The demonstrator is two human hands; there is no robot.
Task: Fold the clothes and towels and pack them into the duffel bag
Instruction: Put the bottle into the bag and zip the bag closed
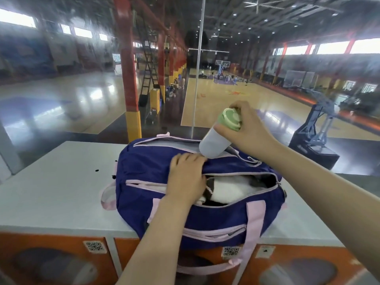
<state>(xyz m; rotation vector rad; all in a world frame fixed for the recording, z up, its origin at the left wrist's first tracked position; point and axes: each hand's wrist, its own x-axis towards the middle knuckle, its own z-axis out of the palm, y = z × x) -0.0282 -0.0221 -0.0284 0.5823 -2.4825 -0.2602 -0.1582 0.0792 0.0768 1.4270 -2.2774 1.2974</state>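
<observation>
A purple duffel bag [144,173] with pink trim and straps lies on the white locker top [61,182]. Its main zipper gapes, showing folded white and dark cloth [236,188] inside. My left hand [187,177] grips the purple flap between the main opening and a grey-lined far pocket [168,146]. My right hand [246,128] holds a white bottle [213,145] by its green lid [230,119], tilted, with its base at the mouth of that far pocket.
The locker top ends at a glass wall just behind the bag, with a basketball court below. Orange locker doors [51,262] with QR stickers face me under the front edge. A pink strap [248,233] hangs over the front.
</observation>
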